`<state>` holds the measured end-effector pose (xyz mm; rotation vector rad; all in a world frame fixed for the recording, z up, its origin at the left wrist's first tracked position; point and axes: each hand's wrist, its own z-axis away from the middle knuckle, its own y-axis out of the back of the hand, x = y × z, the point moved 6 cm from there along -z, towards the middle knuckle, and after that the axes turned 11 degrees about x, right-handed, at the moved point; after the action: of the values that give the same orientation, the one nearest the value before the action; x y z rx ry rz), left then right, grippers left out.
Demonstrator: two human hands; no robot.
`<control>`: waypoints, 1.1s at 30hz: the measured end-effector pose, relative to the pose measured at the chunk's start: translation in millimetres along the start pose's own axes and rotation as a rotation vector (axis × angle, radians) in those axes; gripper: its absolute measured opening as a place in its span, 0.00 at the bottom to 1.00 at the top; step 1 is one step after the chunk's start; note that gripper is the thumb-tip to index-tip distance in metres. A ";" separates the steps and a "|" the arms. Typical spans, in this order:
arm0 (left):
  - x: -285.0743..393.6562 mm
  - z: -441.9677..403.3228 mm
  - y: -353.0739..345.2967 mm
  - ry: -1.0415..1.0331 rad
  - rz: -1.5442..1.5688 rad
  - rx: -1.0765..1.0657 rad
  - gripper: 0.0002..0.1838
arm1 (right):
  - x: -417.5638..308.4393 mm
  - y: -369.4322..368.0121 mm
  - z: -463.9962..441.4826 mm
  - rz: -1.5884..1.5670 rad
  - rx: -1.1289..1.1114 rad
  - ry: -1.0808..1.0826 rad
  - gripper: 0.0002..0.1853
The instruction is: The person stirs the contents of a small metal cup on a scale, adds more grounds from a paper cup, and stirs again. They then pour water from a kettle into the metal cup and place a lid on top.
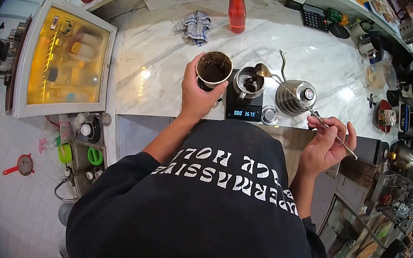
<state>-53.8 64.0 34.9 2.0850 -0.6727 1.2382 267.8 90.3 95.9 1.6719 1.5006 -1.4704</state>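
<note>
My left hand (199, 97) is wrapped round a cup (213, 84) with brown grounds inside, tilted so its mouth faces me. In my right hand (329, 142) is the handle of a long-handled metal spoon (263, 70). The spoon's bowl hangs over the right rim of a small metal cup (248, 95), which has dark grounds in it. That metal cup stands on a black scale (242, 114) with lit digits. A gooseneck kettle (289, 99) sits to the right, under the spoon's handle. Beside the scale is a small round metal item (270, 115).
Behind the cups stand a bottle of red liquid (236, 15) and a crumpled checked cloth (196, 26). A glass-door fridge (69, 61) is at the left. Far right hold a calculator (315, 19) and crowded kitchenware. The counter's front edge (151, 115) runs just before me.
</note>
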 end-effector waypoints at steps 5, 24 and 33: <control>-4.3 1.6 2.1 -0.017 -0.015 0.024 0.43 | 0.2 -5.7 6.0 0.082 -0.124 0.072 0.22; 6.2 5.3 4.4 -0.089 -0.117 -0.039 0.44 | -39.1 -7.0 2.5 -0.089 -0.006 0.155 0.19; 23.5 7.1 -3.0 -0.207 -0.123 -0.084 0.46 | -37.2 -43.6 27.0 -0.089 -0.228 0.142 0.20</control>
<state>-37.4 58.3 52.6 2.1679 -0.6650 0.9198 223.6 64.9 133.6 1.6178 1.7668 -1.1911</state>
